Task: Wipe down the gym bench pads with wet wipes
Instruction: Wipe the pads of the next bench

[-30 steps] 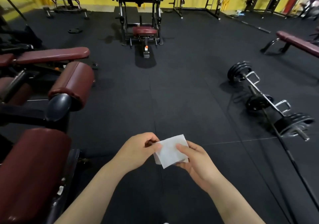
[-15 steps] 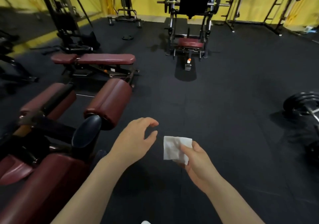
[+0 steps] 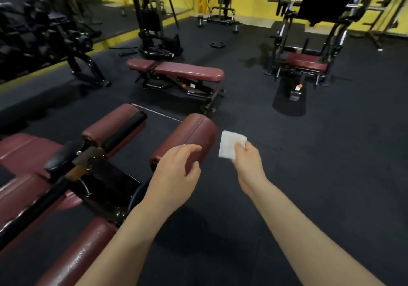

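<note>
My right hand (image 3: 248, 164) pinches a folded white wet wipe (image 3: 230, 145) by its lower corner, just right of a dark red roller pad (image 3: 192, 133). My left hand (image 3: 176, 173) hovers over the near end of that roller pad with fingers loosely spread and holds nothing. A second roller pad (image 3: 114, 124) lies to the left on the same machine. More dark red padding (image 3: 24, 151) sits at far left, and another pad (image 3: 81, 252) runs along the bottom left. A flat bench with red pads (image 3: 187, 70) stands farther back.
The machine's black frame and handle (image 3: 59, 160) cross between the pads at left. A plate-loaded machine with a red seat (image 3: 305, 61) stands at back right, a cable tower (image 3: 150, 21) at back centre. Black rubber floor (image 3: 320, 153) spreads to the right.
My left hand has let go of the wipe and moved over the roller pad. My right hand now carries the wipe alone, and the view has swung left toward the benches.
</note>
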